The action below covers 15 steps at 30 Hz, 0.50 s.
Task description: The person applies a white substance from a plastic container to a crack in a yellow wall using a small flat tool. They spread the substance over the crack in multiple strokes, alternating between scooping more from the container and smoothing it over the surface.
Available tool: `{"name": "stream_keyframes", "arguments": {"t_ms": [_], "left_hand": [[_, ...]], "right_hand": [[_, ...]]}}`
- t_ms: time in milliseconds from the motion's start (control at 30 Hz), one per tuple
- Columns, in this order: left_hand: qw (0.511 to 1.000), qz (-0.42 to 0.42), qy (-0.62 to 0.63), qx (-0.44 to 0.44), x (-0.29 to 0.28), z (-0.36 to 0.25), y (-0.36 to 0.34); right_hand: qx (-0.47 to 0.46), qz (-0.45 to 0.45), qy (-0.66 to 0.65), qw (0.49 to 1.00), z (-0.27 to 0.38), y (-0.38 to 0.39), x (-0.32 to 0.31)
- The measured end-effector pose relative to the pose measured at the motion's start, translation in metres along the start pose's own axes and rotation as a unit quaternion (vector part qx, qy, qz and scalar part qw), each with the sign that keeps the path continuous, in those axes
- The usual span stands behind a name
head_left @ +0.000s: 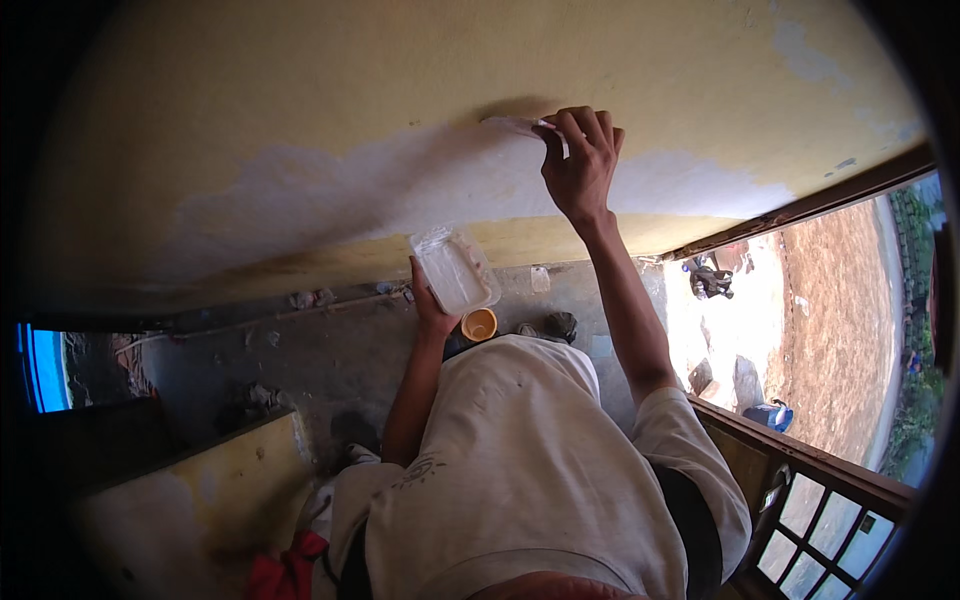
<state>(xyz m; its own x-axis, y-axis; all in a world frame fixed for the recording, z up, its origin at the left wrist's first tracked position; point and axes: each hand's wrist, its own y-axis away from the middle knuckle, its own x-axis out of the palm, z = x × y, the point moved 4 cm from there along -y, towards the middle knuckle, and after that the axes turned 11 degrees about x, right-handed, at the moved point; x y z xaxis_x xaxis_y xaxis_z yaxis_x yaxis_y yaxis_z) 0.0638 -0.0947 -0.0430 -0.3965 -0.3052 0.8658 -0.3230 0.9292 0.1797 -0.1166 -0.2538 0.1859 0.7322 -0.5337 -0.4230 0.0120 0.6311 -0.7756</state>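
My right hand (583, 170) is raised to the yellow wall (330, 80). Its fingers pinch a thin, flat whitish tool (518, 125), whose edge rests at or very close to the wall; the grip hides much of it, so its exact kind is unclear. A broad whitish coated patch (390, 185) spreads over the wall below and around the tool. Lower down, my left hand (430, 305) grips a clear plastic tub (452, 270) by its near side, tilted towards me. White material smears the tub's inside.
An orange-yellow bucket (479, 323) stands on the grey floor (330, 345) below the tub. To the right, a doorway opens onto bare ground, with a paned door (820, 530) near the lower corner. A low yellow wall (205, 500) and red cloth (288, 570) lie at lower left.
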Motion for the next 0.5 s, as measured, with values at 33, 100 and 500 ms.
{"name": "stream_keyframes", "arguments": {"t_ms": [33,100,500], "left_hand": [[1.000,0.005,0.008,-0.004,0.000,0.000,0.001],[0.999,0.018,0.025,-0.012,0.001,0.000,0.001],[0.997,0.034,0.047,-0.047,-0.001,0.000,-0.003]], "right_hand": [[-0.004,-0.036,-0.003,0.999,0.010,-0.025,-0.019],[-0.022,-0.137,0.000,0.990,0.025,-0.059,-0.057],[0.048,0.147,0.020,0.988,-0.027,0.100,0.033]]}}
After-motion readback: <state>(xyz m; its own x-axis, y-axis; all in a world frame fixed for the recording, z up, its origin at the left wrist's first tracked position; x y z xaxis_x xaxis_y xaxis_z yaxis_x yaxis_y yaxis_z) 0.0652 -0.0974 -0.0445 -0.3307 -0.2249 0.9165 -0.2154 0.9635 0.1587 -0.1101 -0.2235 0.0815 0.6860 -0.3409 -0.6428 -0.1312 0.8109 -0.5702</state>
